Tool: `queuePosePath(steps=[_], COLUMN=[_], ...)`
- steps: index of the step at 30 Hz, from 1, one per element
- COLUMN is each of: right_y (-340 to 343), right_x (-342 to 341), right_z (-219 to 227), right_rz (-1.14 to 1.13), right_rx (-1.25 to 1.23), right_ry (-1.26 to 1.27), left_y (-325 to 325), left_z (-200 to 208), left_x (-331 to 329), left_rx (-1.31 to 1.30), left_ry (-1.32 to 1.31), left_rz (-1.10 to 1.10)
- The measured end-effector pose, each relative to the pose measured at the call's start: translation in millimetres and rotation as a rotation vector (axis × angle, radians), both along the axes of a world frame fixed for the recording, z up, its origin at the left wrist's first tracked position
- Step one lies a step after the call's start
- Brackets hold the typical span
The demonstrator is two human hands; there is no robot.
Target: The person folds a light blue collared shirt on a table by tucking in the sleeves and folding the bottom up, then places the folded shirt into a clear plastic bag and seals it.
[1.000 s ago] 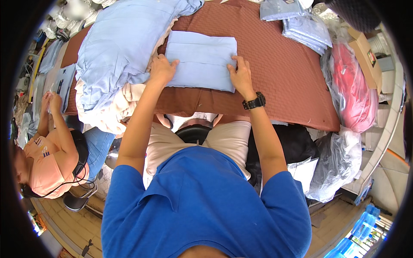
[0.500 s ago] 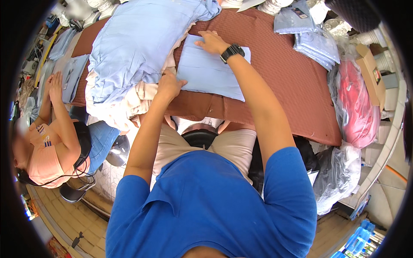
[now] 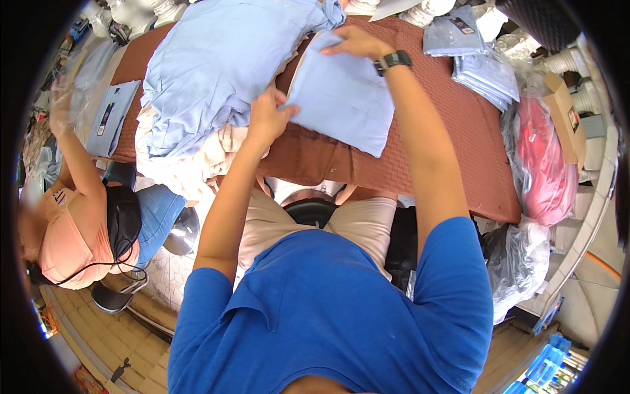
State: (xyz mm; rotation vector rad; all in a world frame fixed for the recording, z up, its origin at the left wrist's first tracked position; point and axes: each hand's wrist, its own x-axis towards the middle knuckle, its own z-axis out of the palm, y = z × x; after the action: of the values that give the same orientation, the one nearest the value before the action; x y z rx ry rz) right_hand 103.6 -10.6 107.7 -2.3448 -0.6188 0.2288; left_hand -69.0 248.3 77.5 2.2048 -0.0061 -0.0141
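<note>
A folded light-blue garment [image 3: 348, 95] lies slanted on the brown-covered table [image 3: 453, 151], its left edge slightly raised. At its near left corner my left hand [image 3: 270, 117] is closed, thumb and fingers pinching the edge. My right hand [image 3: 361, 43], with a black watch on the wrist, grips the far edge; the thumb lies on top and some fingertips are hidden. Just left of both hands rises a big pile of loose light-blue garments [image 3: 203, 65], resting on cream-coloured cloth [image 3: 174, 154].
Bagged folded blue garments [image 3: 485, 75] sit at the far right, by a bag of red cloth [image 3: 541, 157] and a cardboard box [image 3: 566, 121]. On the left, a co-worker in a peach top [image 3: 75, 226] sits beside a packed blue garment [image 3: 113, 118], handling clear plastic.
The folded garment has turned and shifted right, with its left edge lifted. Both my hands have moved up and right with it. The co-worker's hands have raised clear plastic.
</note>
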Motion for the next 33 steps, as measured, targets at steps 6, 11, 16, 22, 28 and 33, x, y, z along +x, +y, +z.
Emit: queuePosePath(steps=[6,11,16,22,28,33], right_y=[-126,-138,-121,-101,-103,-103], right_x=[-47,-163,-266,-331,-297,-211], right_z=[88,98,-3,-76,-33,-60], right_rz=[-0.381,-0.46,-0.353,-0.315,-0.408,-0.522], right_rx=[0.138,0.317,0.152,0.133,0.226,0.163], right_ry=[-0.405,-0.443,-0.636,-0.323,-0.4,-0.597], left_y=[-58,-83,-76,-49,-61,-117], left_z=[94,132,29,-71,-24,-36], left_x=[48,43,-11,-57,-37,26], left_rx=[-0.08,0.022,0.001,0.108,0.061,-0.064], left_ry=[-0.657,-1.038,-0.916,-0.613,-0.562,-0.48], left_rz=[-0.166,-0.327,-0.464,-0.579,-0.484,-0.328])
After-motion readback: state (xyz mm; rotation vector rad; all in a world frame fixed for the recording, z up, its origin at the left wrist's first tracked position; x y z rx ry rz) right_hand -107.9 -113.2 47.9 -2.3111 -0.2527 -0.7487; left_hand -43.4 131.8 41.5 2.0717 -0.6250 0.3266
